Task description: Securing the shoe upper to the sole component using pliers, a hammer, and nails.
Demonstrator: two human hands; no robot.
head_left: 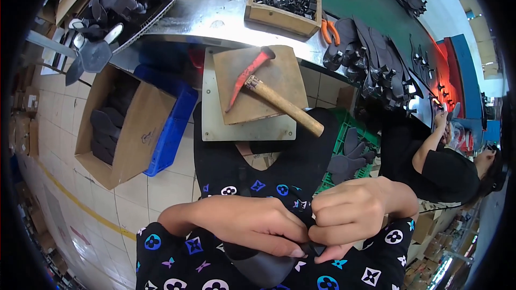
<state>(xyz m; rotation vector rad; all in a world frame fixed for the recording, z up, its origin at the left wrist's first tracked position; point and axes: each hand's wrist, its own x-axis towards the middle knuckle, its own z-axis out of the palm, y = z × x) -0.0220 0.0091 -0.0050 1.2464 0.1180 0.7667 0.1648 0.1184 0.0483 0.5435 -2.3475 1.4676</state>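
Note:
Close to my body, my left hand (250, 223) is closed on a dark shoe sole (263, 269), whose smooth rounded end shows beneath the fingers. Directly beside it, my right hand (349, 214) is curled with thumb and fingers pinched around a small black piece (317, 248) at the sole's edge. The fingers hide most of that piece, so its exact kind is unclear. Beyond my hands, a hammer (285, 104) with a red head and wooden handle lies on a brown board (231, 70). A pale plate (210, 121) supports the board.
A wooden box (282, 20) of small black parts stands on the metal bench (209, 8). Near it are orange-handled pliers (330, 32) and heeled soles (371, 43). A cardboard box (134, 129) and green crate (338, 134) hold soles. Another person (446, 174) works at right.

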